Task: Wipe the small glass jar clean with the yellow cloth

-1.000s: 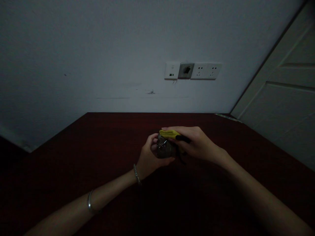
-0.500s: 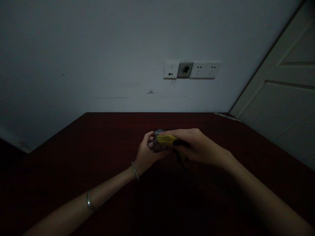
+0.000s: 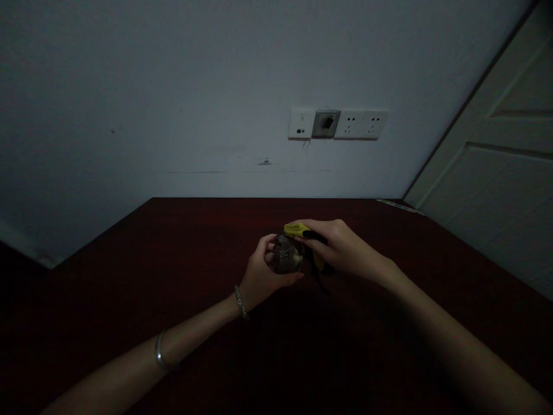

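Note:
My left hand (image 3: 268, 270) is wrapped around the side of a small clear round glass (image 3: 288, 255), thumb below and fingers behind it. The dim light hides the glass's exact shape. Pinched in my right hand (image 3: 334, 242) is a yellow cloth with black parts (image 3: 295, 230), bunched up at the upper right edge of the glass. A dark end of the cloth hangs below the right fingers. Whether the cloth touches the glass rim, I cannot tell.
Beneath both hands lies a dark red tabletop (image 3: 207, 236). At its far edge stands a pale wall (image 3: 194, 86) with a row of sockets and a switch (image 3: 360, 124). A white panelled door (image 3: 505, 167) borders the right side.
My right hand has moved the cloth slightly up and right, off the front of the glass. More of the glass now shows in my left hand.

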Action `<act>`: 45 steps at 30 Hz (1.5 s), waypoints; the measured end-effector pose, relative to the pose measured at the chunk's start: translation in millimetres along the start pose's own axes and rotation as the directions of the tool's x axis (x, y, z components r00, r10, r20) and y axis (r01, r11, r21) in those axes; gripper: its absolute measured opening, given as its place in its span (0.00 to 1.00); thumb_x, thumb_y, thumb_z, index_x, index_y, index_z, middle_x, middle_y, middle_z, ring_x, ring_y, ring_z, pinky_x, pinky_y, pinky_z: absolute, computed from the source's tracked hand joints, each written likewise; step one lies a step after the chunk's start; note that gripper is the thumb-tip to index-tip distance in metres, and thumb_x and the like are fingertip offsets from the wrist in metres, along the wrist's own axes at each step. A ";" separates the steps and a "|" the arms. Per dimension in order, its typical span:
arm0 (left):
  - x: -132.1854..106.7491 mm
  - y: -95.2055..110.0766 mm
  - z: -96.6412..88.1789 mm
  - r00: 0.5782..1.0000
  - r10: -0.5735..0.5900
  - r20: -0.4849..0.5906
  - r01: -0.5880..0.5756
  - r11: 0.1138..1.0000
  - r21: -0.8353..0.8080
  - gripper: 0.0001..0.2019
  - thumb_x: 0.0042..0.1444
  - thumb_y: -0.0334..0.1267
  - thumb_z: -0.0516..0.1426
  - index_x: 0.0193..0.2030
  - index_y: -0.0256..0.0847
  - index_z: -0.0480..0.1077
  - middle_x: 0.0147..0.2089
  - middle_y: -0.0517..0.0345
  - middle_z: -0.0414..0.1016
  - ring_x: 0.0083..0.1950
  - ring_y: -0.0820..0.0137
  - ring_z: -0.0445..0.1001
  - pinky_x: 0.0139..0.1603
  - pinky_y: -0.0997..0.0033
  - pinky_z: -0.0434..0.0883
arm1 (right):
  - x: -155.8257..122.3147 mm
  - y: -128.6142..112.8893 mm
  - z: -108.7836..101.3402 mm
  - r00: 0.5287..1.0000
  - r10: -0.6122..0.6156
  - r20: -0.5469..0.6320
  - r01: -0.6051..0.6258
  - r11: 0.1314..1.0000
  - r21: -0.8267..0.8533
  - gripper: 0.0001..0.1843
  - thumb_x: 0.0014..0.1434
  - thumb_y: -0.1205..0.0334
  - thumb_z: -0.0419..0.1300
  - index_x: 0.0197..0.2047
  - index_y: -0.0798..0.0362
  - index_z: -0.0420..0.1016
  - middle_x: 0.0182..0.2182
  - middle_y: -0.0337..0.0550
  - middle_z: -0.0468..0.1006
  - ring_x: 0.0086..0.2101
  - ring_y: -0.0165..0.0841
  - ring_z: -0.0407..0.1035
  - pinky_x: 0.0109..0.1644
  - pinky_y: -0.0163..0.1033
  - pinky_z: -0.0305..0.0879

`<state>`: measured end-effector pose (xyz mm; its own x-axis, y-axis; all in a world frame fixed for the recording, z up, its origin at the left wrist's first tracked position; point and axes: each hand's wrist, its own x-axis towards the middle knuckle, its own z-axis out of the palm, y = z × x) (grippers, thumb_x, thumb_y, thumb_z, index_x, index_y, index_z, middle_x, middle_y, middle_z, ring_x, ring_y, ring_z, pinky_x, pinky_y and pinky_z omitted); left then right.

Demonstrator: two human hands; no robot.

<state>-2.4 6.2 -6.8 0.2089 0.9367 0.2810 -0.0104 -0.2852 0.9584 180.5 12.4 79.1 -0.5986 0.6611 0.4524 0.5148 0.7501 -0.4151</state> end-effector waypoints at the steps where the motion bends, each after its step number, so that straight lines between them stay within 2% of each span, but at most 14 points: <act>1: 0.6 0.2 0.2 1.000 0.000 -0.004 0.000 1.000 -0.002 0.39 0.31 0.38 0.71 0.51 0.41 0.59 0.44 0.54 0.69 0.43 0.64 0.75 0.42 0.61 0.76 | -0.4 -1.8 0.4 1.000 0.003 0.003 -0.003 1.000 -0.019 0.14 0.63 0.66 0.53 0.51 0.50 0.72 0.47 0.44 0.78 0.46 0.35 0.73 0.49 0.40 0.71; 6: 2.1 2.9 1.5 1.000 0.002 -0.029 -0.002 1.000 -0.009 0.39 0.31 0.37 0.71 0.51 0.41 0.59 0.45 0.53 0.69 0.43 0.63 0.75 0.43 0.60 0.76 | -3.8 -7.2 1.2 1.000 0.014 0.009 -0.013 0.995 -0.099 0.17 0.61 0.68 0.52 0.52 0.53 0.71 0.46 0.47 0.78 0.46 0.39 0.73 0.49 0.44 0.71; 12: 6.4 2.2 2.8 0.998 -0.035 -0.057 0.031 0.997 -0.069 0.37 0.33 0.36 0.71 0.50 0.40 0.59 0.42 0.55 0.70 0.41 0.64 0.76 0.41 0.63 0.76 | -5.8 -14.7 4.0 0.999 -0.037 0.002 0.037 0.991 -0.125 0.21 0.58 0.72 0.53 0.55 0.55 0.69 0.50 0.50 0.76 0.48 0.40 0.72 0.52 0.45 0.71; 16: 8.5 -5.3 1.9 0.997 -0.022 -0.080 0.016 0.998 -0.068 0.37 0.32 0.36 0.71 0.50 0.41 0.58 0.43 0.55 0.70 0.43 0.65 0.75 0.41 0.64 0.76 | -6.1 -23.9 1.2 0.997 -0.054 0.063 0.061 0.990 -0.124 0.22 0.56 0.76 0.53 0.54 0.53 0.70 0.48 0.47 0.78 0.47 0.38 0.73 0.51 0.43 0.71; 20: 5.7 -7.2 0.5 0.999 -0.003 -0.048 0.001 0.999 -0.047 0.39 0.31 0.35 0.71 0.51 0.40 0.58 0.45 0.53 0.70 0.46 0.63 0.74 0.44 0.62 0.75 | -7.2 -27.4 -11.4 0.989 -0.025 0.146 0.043 0.992 -0.118 0.22 0.57 0.75 0.54 0.54 0.53 0.69 0.48 0.45 0.78 0.45 0.35 0.74 0.50 0.39 0.70; 24: -0.2 -1.7 0.0 0.999 0.044 0.020 -0.043 0.998 -0.051 0.40 0.32 0.35 0.71 0.53 0.41 0.58 0.48 0.51 0.70 0.47 0.62 0.74 0.46 0.61 0.75 | -7.1 -21.6 -20.8 0.997 -0.043 0.060 0.048 0.995 -0.089 0.19 0.60 0.74 0.52 0.53 0.51 0.70 0.48 0.42 0.78 0.47 0.32 0.73 0.50 0.35 0.69; 26: -3.1 1.7 -0.1 0.996 0.075 0.050 -0.073 0.997 -0.030 0.40 0.32 0.35 0.71 0.53 0.41 0.58 0.48 0.51 0.70 0.47 0.62 0.74 0.46 0.61 0.75 | -5.7 -16.0 -18.9 0.999 -0.052 0.014 0.053 0.993 -0.103 0.19 0.60 0.73 0.52 0.53 0.53 0.70 0.49 0.44 0.77 0.49 0.34 0.72 0.52 0.38 0.69; 29: -5.3 5.3 -0.2 0.993 0.103 0.058 -0.105 0.994 0.021 0.41 0.31 0.35 0.72 0.53 0.41 0.58 0.49 0.50 0.70 0.48 0.61 0.73 0.47 0.61 0.74 | -3.2 -8.8 -11.1 0.998 -0.057 0.014 0.059 0.994 -0.096 0.17 0.61 0.72 0.52 0.53 0.54 0.70 0.49 0.45 0.77 0.48 0.35 0.72 0.53 0.39 0.69; 32: -4.0 5.4 0.1 0.996 0.079 0.043 -0.081 0.996 0.043 0.40 0.31 0.36 0.72 0.52 0.40 0.59 0.47 0.51 0.70 0.46 0.62 0.74 0.46 0.61 0.74 | -2.6 -8.3 -5.6 0.997 -0.071 0.011 0.072 0.993 -0.091 0.18 0.61 0.72 0.51 0.53 0.55 0.70 0.50 0.46 0.77 0.50 0.34 0.72 0.54 0.40 0.68; 36: 1.1 -0.3 0.6 0.997 0.064 0.032 -0.065 0.998 0.021 0.39 0.32 0.37 0.71 0.53 0.40 0.60 0.47 0.50 0.70 0.47 0.62 0.74 0.46 0.61 0.74 | -4.4 -16.4 -3.4 0.992 -0.121 0.019 0.122 0.987 -0.104 0.22 0.56 0.77 0.51 0.54 0.57 0.69 0.51 0.49 0.76 0.50 0.34 0.71 0.55 0.40 0.68; 42: 6.8 -6.0 1.9 1.000 0.017 -0.023 -0.018 0.999 -0.047 0.37 0.31 0.34 0.71 0.50 0.40 0.60 0.47 0.52 0.71 0.48 0.64 0.74 0.49 0.62 0.73 | -4.1 -23.3 -0.8 0.985 -0.140 0.104 0.143 0.990 -0.020 0.23 0.56 0.78 0.52 0.53 0.54 0.69 0.50 0.45 0.76 0.50 0.33 0.71 0.54 0.39 0.67; 45: 7.4 -2.3 2.0 0.999 -0.037 -0.004 0.036 0.995 -0.092 0.37 0.31 0.34 0.71 0.49 0.40 0.60 0.46 0.52 0.72 0.46 0.64 0.75 0.46 0.63 0.73 | -4.8 -19.7 -7.1 0.987 -0.131 0.093 0.132 0.991 -0.007 0.23 0.56 0.78 0.52 0.53 0.52 0.70 0.49 0.43 0.77 0.48 0.31 0.72 0.53 0.37 0.68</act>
<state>1.1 13.4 -7.1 0.2049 0.9474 0.2458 -0.0932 -0.2311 0.9685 177.6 -5.5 90.8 -0.7154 0.5526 0.4276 0.4353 0.8312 -0.3459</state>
